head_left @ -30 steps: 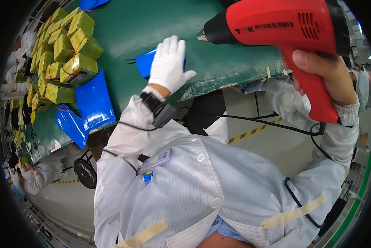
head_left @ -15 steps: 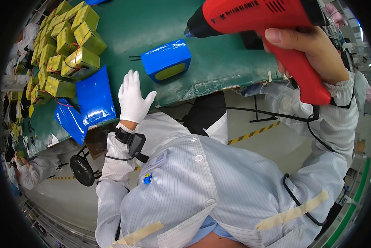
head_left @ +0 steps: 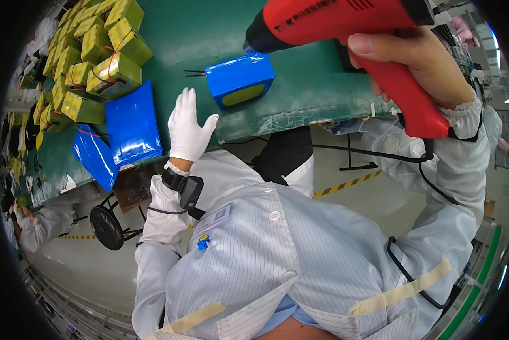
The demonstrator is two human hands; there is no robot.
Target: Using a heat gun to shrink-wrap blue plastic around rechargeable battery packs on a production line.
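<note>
My bare right hand (head_left: 404, 59) is wrapped round the handle of a red hot air gun (head_left: 333, 25). Its black nozzle points left, close over a battery pack (head_left: 240, 79) in shiny blue wrap. That pack sits on the green table; a yellow patch shows on its near end, and two thin wires stick out at its left. In a white glove, my left hand (head_left: 191, 127) lies at the table's near edge with fingers stretched. It holds nothing and stays a little apart from the pack. Flat blue wrap sleeves (head_left: 134, 124) lie just left of it.
Several yellow battery blocks (head_left: 115, 76) with red wires are heaped at the table's left. The green table (head_left: 175, 34) has a worn near edge. A black cable (head_left: 367, 152) hangs from the hot air gun. Beneath the table, a round black stool (head_left: 106, 228) stands at the left.
The hot air gun has shifted slightly left, its nozzle now nearer the blue pack's top. In the picture, the pack and my left hand sit a little further right.
</note>
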